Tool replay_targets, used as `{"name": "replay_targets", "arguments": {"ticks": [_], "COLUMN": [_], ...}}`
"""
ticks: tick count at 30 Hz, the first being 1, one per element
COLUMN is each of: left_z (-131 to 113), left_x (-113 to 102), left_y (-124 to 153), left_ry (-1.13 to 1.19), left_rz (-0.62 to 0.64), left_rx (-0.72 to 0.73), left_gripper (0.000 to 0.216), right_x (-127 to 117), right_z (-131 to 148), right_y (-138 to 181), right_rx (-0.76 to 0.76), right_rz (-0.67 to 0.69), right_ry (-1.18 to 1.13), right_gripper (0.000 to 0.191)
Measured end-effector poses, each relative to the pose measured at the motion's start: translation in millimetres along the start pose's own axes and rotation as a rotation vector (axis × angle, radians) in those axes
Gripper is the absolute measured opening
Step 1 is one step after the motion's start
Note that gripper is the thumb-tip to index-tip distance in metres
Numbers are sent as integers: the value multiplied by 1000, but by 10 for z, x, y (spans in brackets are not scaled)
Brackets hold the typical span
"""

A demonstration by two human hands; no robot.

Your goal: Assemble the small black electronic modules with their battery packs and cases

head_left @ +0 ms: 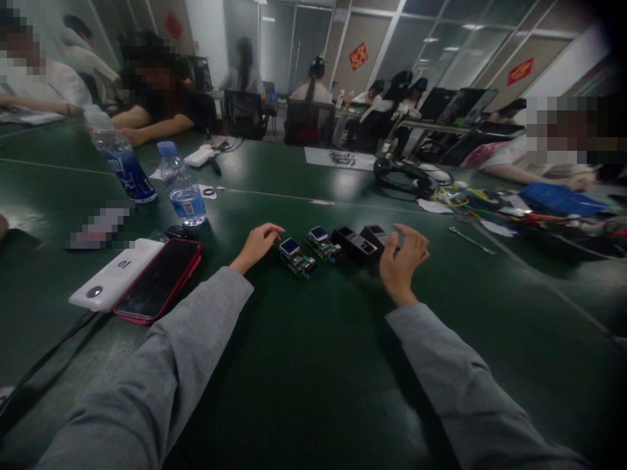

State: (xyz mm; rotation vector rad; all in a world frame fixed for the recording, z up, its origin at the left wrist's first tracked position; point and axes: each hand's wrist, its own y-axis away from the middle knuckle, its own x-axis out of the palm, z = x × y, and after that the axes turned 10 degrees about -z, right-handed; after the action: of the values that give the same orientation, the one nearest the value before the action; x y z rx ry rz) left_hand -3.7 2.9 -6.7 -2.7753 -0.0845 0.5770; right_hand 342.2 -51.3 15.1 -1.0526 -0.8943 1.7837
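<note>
Two green circuit boards with small screens lie side by side on the dark green table (294, 365). The nearer circuit board (298, 260) is just right of my left hand (258, 246), whose fingers are loosely bent with nothing in them. Behind it to the right is the second circuit board (324, 243). Two black plastic cases with cutouts follow: one black case (357, 243) in the middle and another black case (373, 236) at the right. My right hand (404, 264) is raised beside the right case, thumb and fingers apart, holding nothing.
At left lie a white device (115, 274) marked 01, a red-edged phone (161, 281) and two water bottles, the nearer bottle (183, 186) partly full. Tangled wires (509, 202) and a wrench (473, 240) are at right. Several people sit around the table and beyond.
</note>
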Motion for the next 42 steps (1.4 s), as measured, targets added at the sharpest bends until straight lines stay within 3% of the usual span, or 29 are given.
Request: {"name": "replay_targets", "arguments": {"ticks": [8,12,15,17,22,27,29,33,35,42], "left_z": [-97,-186,-229,-227,-117,-16,8,55,74,93], "left_x": [-89,-252,-314,-291,-151,-90,-77,-55,-47,-49], "left_y": [1,-5,4,18,29,-8,-17,-15,-10,-6], "left_ry": [206,184,55,36,43,98,101,57,30,-25], "left_rz": [75,371,539,516,323,192,161,168,177,197], "left_rx": [-93,-69,27,58,67,8,-10,44,72,89], "left_gripper": [31,64,69,66,41,26,25,24,24,24], "right_x": [1,13,31,43,40,-46,-85,-115,-108,-106], "right_z": [35,37,17,4,-3,219,386,655,698,660], "right_y": [28,57,74,78,67,116,183,336,381,375], "right_rx": [-78,-93,-86,-91,-99,-185,-249,-432,-479,-452], "right_rz": [104,150,148,142,135,179,256,624,743,761], "right_ry": [9,-2,6,8,18,-60,-129,-228,-212,-193], "right_gripper": [36,34,33,33,34,33,33,40,37,37]}}
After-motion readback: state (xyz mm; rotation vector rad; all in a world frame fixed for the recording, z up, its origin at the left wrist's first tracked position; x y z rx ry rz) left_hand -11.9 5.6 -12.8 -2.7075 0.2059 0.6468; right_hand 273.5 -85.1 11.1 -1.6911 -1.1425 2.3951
